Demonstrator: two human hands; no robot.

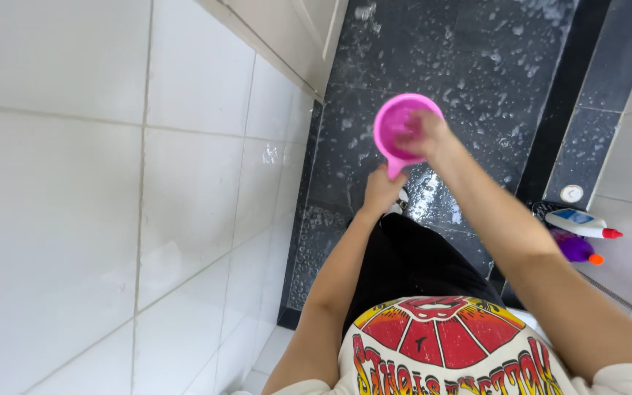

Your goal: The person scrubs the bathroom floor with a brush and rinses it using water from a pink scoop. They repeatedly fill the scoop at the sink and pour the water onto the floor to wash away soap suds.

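Just above the middle of the frame, a pink plastic dipper hangs over the wet, foam-flecked dark floor, its short handle pointing down into the left hand, whose fingers are wrapped closed around that handle from below. The right hand reaches in from the lower right and sits in the dipper's open mouth, fingers curled against the inside of the bowl and blurred. At the right edge, two bottles lie well apart from both hands.
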